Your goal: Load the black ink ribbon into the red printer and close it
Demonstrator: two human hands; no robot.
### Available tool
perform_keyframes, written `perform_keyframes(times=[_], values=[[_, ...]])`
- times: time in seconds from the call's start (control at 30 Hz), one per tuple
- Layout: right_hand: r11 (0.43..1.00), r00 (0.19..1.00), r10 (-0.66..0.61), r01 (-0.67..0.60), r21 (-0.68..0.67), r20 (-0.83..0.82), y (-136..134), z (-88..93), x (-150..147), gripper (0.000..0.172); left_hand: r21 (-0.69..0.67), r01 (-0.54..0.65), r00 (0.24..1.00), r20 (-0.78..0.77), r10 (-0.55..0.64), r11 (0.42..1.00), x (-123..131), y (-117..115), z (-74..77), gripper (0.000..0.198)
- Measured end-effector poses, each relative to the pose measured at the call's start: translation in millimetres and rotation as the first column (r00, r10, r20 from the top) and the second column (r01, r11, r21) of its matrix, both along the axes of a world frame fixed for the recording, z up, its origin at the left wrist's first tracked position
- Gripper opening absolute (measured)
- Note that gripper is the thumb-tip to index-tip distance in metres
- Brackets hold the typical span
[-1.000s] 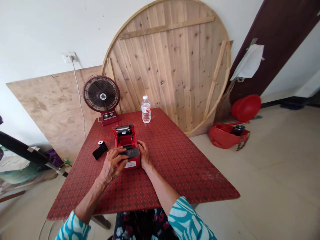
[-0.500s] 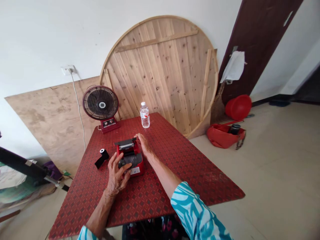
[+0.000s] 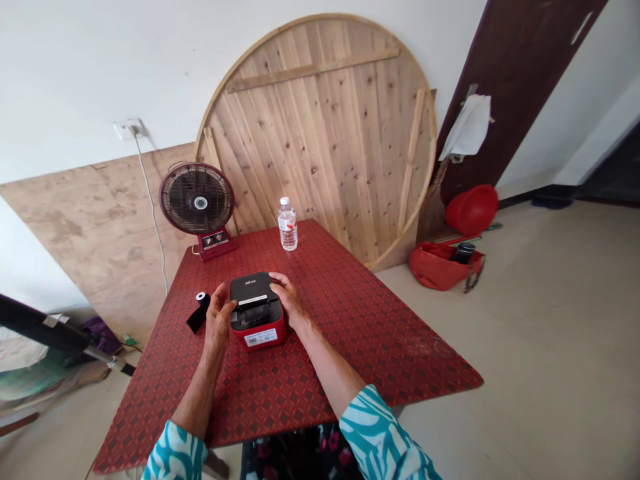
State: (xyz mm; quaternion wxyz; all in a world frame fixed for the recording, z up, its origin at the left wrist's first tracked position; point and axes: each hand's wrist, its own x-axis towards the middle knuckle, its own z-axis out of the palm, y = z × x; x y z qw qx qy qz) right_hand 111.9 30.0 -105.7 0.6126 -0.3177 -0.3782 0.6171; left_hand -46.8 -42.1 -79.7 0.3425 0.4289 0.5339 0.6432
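A small red label printer with a black lid stands on the table in front of me, a printed white sticker on its near face. Its lid lies down over the body. My left hand holds the printer's left side, the thumb at the lid's edge. On the other side my right hand grips the right edge, its thumb on top of the lid. Just left of my left hand lies a roll of black ribbon with a white core, its loose end spread on the table.
The table has a red patterned cover. At its back stand a fan and a water bottle. Behind it leans a round wooden panel. A red bag and a red basin are on the floor to the right.
The printer's raised lid has come down over its body. My left hand has moved from the printer's top to its left side; my right hand has shifted slightly along the right edge.
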Motion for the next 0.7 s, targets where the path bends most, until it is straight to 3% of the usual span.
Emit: perform_keyframes(times=[0.2,0.43,0.53,0.7], values=[[0.999,1.0,0.007,-0.009,0.053,0.029,0,0.5,1,0.039,-0.045,0.171,0.981,0.099,-0.166,0.984,-4,7,-8.3,0.066],[0.998,1.0,0.031,-0.031,0.054,-0.001,1,-0.9,0,0.04,-0.006,0.187,0.976,0.117,-0.184,0.982,0,-1,-11.1,0.066],[0.999,1.0,0.024,-0.025,0.047,0.017,0,-8.1,-1,0.039,-0.009,0.222,0.963,0.158,-0.218,0.975,-2,-4,-12.7,0.065],[0.993,0.991,-0.106,0.101,0.068,0.076,-1,-31.6,-2,0.038,0.03,0.298,0.943,0.145,-0.299,0.954,-11,-7,-14.6,0.068]])
